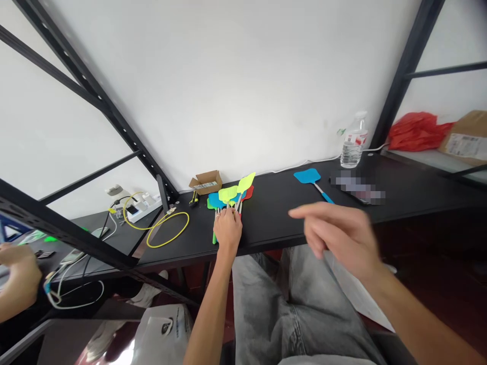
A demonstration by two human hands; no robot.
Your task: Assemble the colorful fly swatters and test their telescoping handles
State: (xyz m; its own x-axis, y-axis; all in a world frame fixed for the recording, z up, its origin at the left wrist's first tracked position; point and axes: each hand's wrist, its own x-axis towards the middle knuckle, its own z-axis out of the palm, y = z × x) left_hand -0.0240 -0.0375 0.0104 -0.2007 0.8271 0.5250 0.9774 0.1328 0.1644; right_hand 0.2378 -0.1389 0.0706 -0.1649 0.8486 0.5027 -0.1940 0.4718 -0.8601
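Left fingers (227,215) clasp swatter bunch (228,193); right fingers (310,210) raised near blue swatter (307,176)

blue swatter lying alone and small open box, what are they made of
Blue swatter: probably matte plastic at both blue ends, given their even colour; the pale shaft could be metal. Small open box: likely matte cardboard, brown with folded flaps.

One bottle (353,143), two cardboard boxes (208,183)

Wall (236,86): white, far side, evenly lit
Left post (114,117): black metal, slanting, punched with holes
Right post (407,71): black, slanting, with a crossbar
Tabletop (270,218): black, flat, against the wall
Floor (449,274): dark red, shadowed at near right
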